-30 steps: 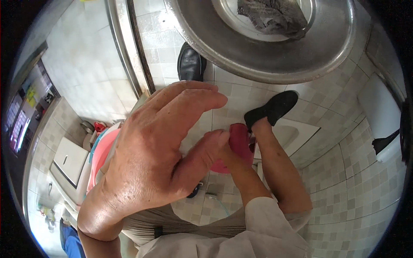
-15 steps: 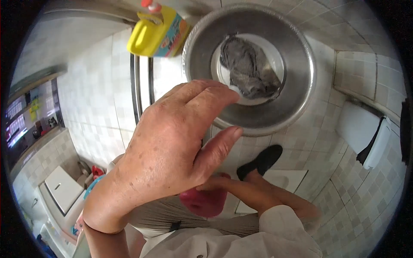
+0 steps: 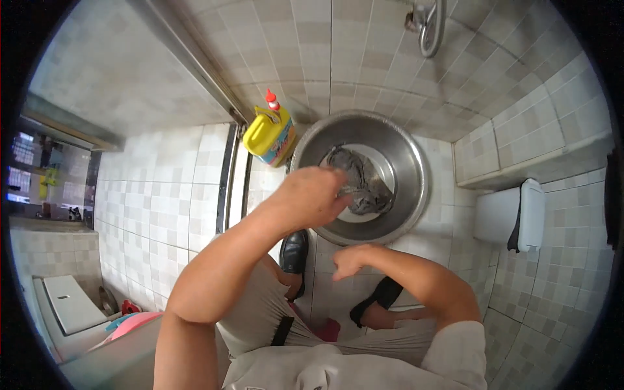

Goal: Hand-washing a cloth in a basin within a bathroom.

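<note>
A grey cloth (image 3: 364,179), dark and crumpled, lies in the bottom of a round metal basin (image 3: 411,172). My left hand (image 3: 313,196) hangs over the basin's near left side, close above the cloth. Its thumb and fingers are apart, and I see nothing held between them. Just short of the basin's near rim is my right hand (image 3: 353,261), fingers curled in and nothing showing in them. Left of the basin stands a yellow jug-shaped bottle (image 3: 268,136) with a handle and a red-and-white cap.
A metal pipe fitting (image 3: 429,32) is on the tiled wall beyond the basin. On the right is a white bin-like container (image 3: 507,218) with a black edge. My dark shoes (image 3: 294,252) rest below the basin. Something pink (image 3: 328,329) shows between my legs.
The view has shifted, showing more of the far wall. My left hand has moved away from the camera, toward the cloth. My right hand has come forward from the pink thing toward the basin.
</note>
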Demonstrator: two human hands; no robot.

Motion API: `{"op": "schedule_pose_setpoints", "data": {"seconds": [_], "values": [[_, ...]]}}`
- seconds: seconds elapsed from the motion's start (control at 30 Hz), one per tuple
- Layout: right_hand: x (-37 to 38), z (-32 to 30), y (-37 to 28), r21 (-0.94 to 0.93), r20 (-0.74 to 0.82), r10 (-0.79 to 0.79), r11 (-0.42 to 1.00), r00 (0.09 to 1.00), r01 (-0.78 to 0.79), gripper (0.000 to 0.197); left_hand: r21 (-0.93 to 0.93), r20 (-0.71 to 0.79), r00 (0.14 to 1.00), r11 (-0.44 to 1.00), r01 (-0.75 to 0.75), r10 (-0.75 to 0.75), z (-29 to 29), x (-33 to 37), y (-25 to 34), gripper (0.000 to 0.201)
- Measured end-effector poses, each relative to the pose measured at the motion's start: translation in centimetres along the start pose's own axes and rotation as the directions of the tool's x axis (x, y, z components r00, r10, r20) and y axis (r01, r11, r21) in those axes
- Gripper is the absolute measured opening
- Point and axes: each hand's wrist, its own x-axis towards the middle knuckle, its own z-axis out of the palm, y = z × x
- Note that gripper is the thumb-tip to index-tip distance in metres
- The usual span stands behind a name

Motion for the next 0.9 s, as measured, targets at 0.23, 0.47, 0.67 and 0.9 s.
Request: {"op": "schedule_pose_setpoints", "data": {"seconds": [0.23, 0.47, 0.67, 0.9], "values": [[-14.3, -0.6, -3.3, 0.004, -0.365, 0.149, 0.987, 0.919, -0.158, 0.042, -0.014, 0.142, 0.988, 0.998, 0.059, -0.056, 0.2, -0.4, -1.7, 0.033], [-16.9, 2.0, -5.5, 0.086, -0.617, 0.099, 0.995, 0.781, -0.058, 0.036, 0.286, 0.207, 0.935, 0.932, 0.223, -0.288, 2.7, 3.0, -11.2, 0.034], [-16.8, 3.1, -4.3, 0.08, -0.656, 0.198, 0.978, 0.728, -0.194, 0.035, 0.256, -0.158, 0.764, 0.722, 0.643, -0.625, 0.2, 1.4, -18.5, 0.031], [-18.2, 3.1, -4.3, 0.097, -0.688, 0.22, 0.972, 0.692, -0.213, 0.034, 0.163, -0.363, 0.744, 0.748, 0.643, -0.561, -0.5, 3.4, -22.0, 0.037]]}}
